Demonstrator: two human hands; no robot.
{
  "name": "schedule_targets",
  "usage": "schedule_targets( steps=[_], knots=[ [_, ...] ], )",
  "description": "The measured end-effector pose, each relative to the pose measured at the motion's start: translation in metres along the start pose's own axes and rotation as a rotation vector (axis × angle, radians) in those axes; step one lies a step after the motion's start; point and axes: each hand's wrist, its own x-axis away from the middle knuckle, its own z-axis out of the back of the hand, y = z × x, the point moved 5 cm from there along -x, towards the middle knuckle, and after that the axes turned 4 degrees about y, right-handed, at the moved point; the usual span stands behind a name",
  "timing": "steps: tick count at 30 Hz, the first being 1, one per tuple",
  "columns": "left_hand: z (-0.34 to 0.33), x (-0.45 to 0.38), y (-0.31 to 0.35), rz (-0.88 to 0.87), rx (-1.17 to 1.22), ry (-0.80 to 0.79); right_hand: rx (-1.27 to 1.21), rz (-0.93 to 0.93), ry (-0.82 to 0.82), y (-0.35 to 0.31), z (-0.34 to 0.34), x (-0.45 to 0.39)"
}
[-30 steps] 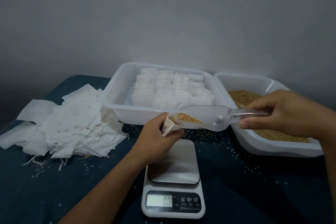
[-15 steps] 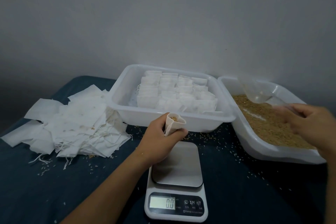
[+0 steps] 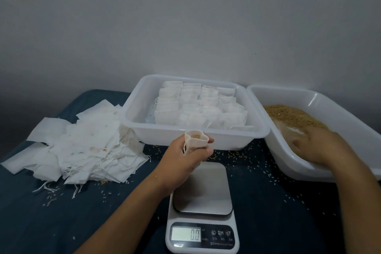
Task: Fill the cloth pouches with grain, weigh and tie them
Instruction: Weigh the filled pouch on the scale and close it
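- Scale: at the desk's near edge, its steel platform bare, its display reading 0.0.
- Left hand: held above the far end of the scale, fingers and thumb curled round a white pouch. The pouch stands upright with its mouth open and grain showing inside; it touches neither scale nor desk.
- Right hand: reaches over the near rim of the grain tray at the right edge of the desk. It is motion-blurred, so whether its fingers are curled or holding anything cannot be told.
- Grain: a brown heap in that tray, beyond the right hand.
- Desk: covered in dark blue, with stray grains scattered around the scale and before the trays.
- Empty pouches: a loose flat pile with trailing strings, toward the left edge.
- Middle tray: behind the left hand, just beside the grain tray, holding rows of filled pouches standing close together.
- Wall: plain grey, behind the far edge.
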Motion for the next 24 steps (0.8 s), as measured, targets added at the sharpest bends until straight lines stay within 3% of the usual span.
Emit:
schedule_targets(
  steps=[2,4,5,7,9,18,24],
  knots=[
    [-0.002,0.0,-0.001,-0.007,0.003,-0.022,-0.169,0.143,0.231,-0.023,0.028,0.023],
    [-0.004,-0.001,-0.002,0.0,0.031,-0.042,-0.433,0.431,0.36,-0.059,0.055,0.059],
    [-0.004,0.0,-0.002,-0.002,0.038,-0.054,-0.561,0.579,0.289,-0.083,0.062,0.078],
    [-0.005,0.0,0.001,-0.029,0.032,-0.099,-0.723,0.798,-0.004,-0.129,0.06,0.108],
    [-0.005,0.002,0.006,-0.075,0.023,-0.16,-0.679,0.923,-0.135,-0.161,0.047,0.12],
    [-0.003,0.0,0.007,-0.075,0.049,-0.183,-0.823,0.966,-0.127,-0.183,0.043,0.107],
    [0.013,-0.004,0.015,-0.129,-0.034,0.02,-0.902,0.929,-0.026,-0.181,0.055,0.101]
  ],
)
